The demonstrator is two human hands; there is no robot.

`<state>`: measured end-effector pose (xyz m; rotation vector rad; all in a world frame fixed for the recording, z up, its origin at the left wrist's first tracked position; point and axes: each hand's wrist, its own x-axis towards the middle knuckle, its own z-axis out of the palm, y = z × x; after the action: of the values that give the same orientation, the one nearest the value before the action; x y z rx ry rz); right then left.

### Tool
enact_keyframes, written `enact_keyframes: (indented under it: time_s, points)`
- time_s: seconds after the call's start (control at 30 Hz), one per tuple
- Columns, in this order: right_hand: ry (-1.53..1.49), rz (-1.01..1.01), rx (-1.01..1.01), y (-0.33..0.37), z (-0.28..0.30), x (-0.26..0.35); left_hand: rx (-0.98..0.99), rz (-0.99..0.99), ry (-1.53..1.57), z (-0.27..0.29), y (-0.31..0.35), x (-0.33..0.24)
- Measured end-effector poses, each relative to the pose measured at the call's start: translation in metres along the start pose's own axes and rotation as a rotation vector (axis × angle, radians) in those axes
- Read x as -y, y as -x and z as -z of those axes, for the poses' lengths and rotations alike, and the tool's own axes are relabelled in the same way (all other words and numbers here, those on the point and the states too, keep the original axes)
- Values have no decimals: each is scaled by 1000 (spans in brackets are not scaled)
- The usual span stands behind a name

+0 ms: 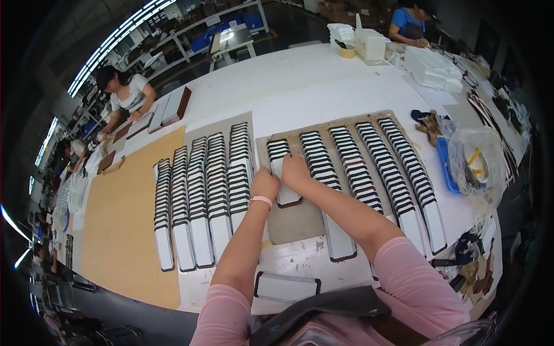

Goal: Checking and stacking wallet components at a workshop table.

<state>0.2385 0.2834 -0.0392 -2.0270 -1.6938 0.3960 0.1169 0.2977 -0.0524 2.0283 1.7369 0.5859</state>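
Observation:
My left hand [266, 184] and my right hand [295, 172] are close together over a white, dark-edged rectangular panel [287, 191]. Their fingers are curled at its two long sides, with the fingertips partly hidden. Beneath and beyond it, a short row of similar panels [278, 148] overlaps step by step on a grey-brown board [294, 228]. To the right run several longer overlapping rows, the nearest being a row of white panels [323, 167]. More rows, among them another overlapping row [239, 167], stand left of my left hand. A single white panel [287, 286] lies near the table's front edge.
A tan sheet [124, 230] covers the table's left part. At right are a blue tray [449, 167], a clear plastic bag [487, 155] and dark scraps [473, 248]. Co-workers sit at the far left and far right. A white container [369, 45] stands at the back.

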Motion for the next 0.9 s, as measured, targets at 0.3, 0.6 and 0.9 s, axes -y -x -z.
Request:
enact_keyframes:
  time_s: [0.3,0.6,0.9]
  points:
    - [71,194,-61,34,26,23,-131,-30,65,26,24,8]
    - [-293,304,-72,202,92,-46,222,-106,874,139,223,-11]
    - [-196,573,217,311,67,-12,920,-1276,1253,226,344,-54]
